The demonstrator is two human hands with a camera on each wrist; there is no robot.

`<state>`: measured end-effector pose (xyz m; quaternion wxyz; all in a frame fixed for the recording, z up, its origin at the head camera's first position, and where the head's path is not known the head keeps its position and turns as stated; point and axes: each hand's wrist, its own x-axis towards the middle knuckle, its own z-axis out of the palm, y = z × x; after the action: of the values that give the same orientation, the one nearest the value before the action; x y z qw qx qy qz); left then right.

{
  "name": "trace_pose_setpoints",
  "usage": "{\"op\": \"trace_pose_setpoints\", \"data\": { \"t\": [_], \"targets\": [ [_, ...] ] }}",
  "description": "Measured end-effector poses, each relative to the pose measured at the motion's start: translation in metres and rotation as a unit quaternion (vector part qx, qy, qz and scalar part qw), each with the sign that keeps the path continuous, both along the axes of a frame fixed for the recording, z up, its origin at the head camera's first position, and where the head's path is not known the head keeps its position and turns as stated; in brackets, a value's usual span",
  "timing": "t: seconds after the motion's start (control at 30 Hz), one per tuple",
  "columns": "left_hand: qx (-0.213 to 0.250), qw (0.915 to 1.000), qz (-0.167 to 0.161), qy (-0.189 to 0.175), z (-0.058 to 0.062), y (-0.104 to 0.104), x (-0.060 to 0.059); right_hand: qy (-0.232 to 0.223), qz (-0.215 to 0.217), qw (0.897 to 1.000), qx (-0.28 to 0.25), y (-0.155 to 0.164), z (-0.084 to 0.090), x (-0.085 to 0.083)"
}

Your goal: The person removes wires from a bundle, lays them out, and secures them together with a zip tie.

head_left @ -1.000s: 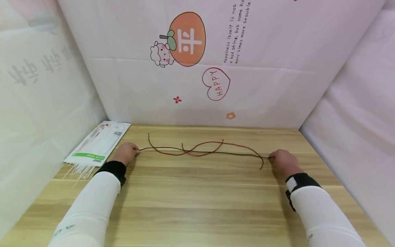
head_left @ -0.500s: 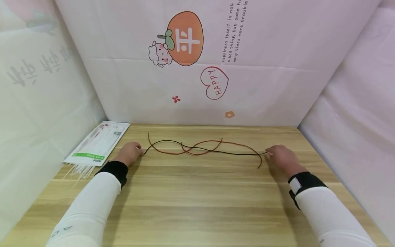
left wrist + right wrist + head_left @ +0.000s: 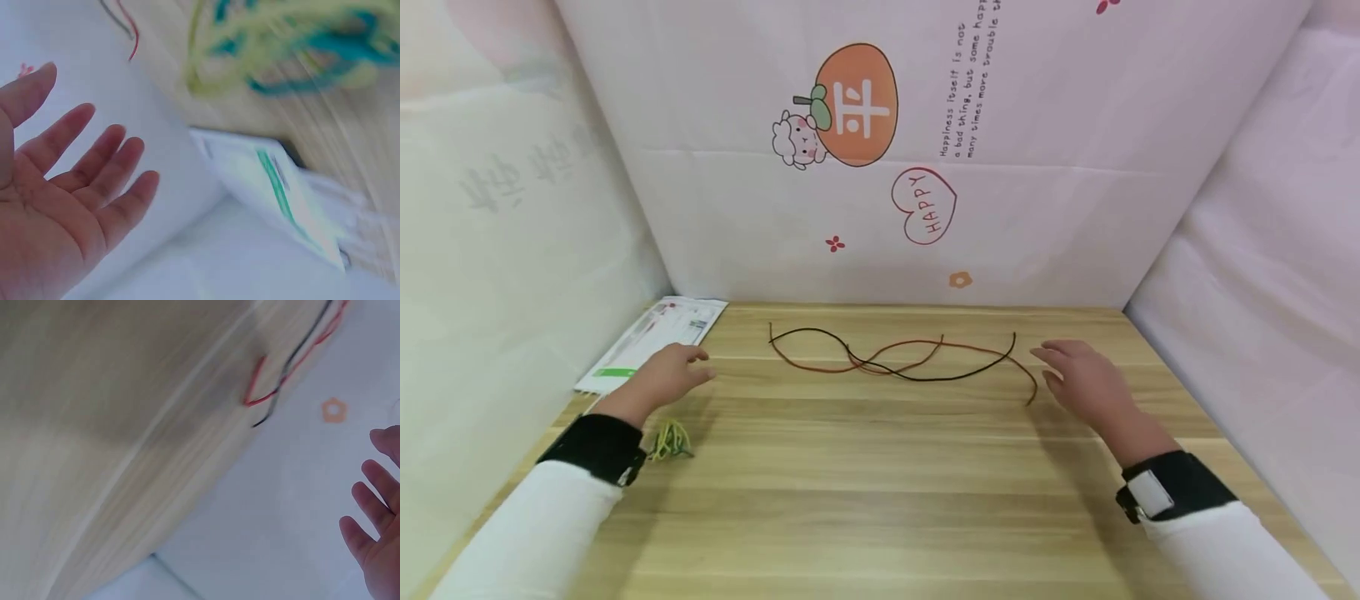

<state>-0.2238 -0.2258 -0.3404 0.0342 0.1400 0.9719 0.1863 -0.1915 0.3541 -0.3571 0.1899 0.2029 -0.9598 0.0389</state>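
Observation:
A black cord [image 3: 925,377] and a red cord [image 3: 970,348] lie crossed on the wooden table [image 3: 880,483] near its far edge; their ends also show in the right wrist view, black cord [image 3: 294,359], red cord [image 3: 256,381]. My left hand [image 3: 666,377] hovers left of the cords with fingers spread, holding nothing; its open palm fills the left wrist view, left hand [image 3: 62,200]. My right hand [image 3: 1078,375] hangs open just right of the cords' ends, touching neither. A small yellow-green bundle of cord [image 3: 670,440] lies by my left wrist.
A flat printed plastic packet [image 3: 655,342] with white strips lies at the table's far left corner. Printed cloth walls [image 3: 925,167] close in the table at the back and both sides.
Both hands have let go of the black cord, which now lies slack and curved on the table. The hands opened and drew back and outward. The yellow-green bundle came into view.

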Motion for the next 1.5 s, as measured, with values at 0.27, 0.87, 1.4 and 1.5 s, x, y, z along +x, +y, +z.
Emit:
{"op": "trace_pose_setpoints", "data": {
  "t": [0.27,0.87,1.4,1.5],
  "targets": [
    [-0.016,0.9994,0.015,-0.025,-0.005,-0.025,0.046,0.122,0.091,0.988,-0.024,-0.023,-0.005,0.028],
    [-0.059,0.9951,0.032,-0.072,-0.047,-0.016,0.066,0.066,0.114,0.991,-0.021,-0.047,-0.01,0.05],
    [-0.022,0.9992,-0.031,-0.006,-0.056,0.017,0.049,0.054,0.116,0.992,-0.021,-0.053,-0.013,0.051],
    [-0.003,0.9993,-0.034,-0.016,-0.052,0.021,0.048,0.048,0.11,0.993,-0.02,-0.052,-0.014,0.051]
  ]
}}
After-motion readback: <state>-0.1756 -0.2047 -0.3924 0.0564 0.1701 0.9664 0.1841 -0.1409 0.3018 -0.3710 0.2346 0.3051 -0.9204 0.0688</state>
